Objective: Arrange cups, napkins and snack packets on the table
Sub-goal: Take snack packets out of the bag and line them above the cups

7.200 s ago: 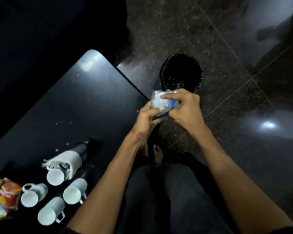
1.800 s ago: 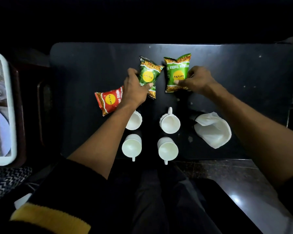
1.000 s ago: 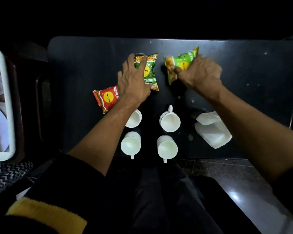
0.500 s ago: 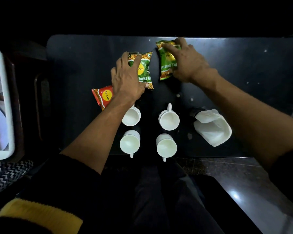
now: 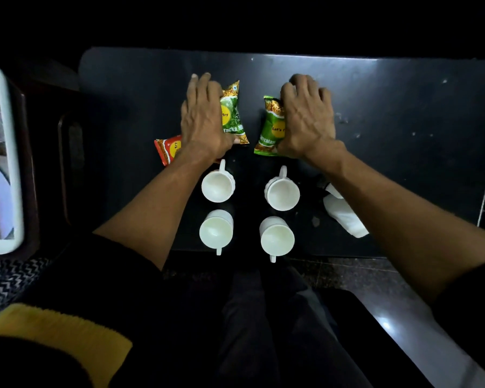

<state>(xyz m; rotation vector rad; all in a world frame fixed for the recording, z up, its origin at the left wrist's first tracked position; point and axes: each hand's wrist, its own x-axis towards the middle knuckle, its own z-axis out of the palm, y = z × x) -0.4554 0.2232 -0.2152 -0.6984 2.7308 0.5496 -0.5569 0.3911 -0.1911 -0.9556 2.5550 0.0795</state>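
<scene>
Cups (image 5: 277,238) stood nearest us, four white ones in a square on the dark tabletop (image 5: 403,107), napkins (image 5: 345,214) to their right. Beyond them, our left hand (image 5: 203,121) lay flat with straight fingers on a green packet (image 5: 233,113), a red packet (image 5: 168,148) poking out beside its wrist. Our right hand (image 5: 307,119) curled over another green packet (image 5: 272,127). Both green packets ran lengthwise away from us, well apart.
</scene>
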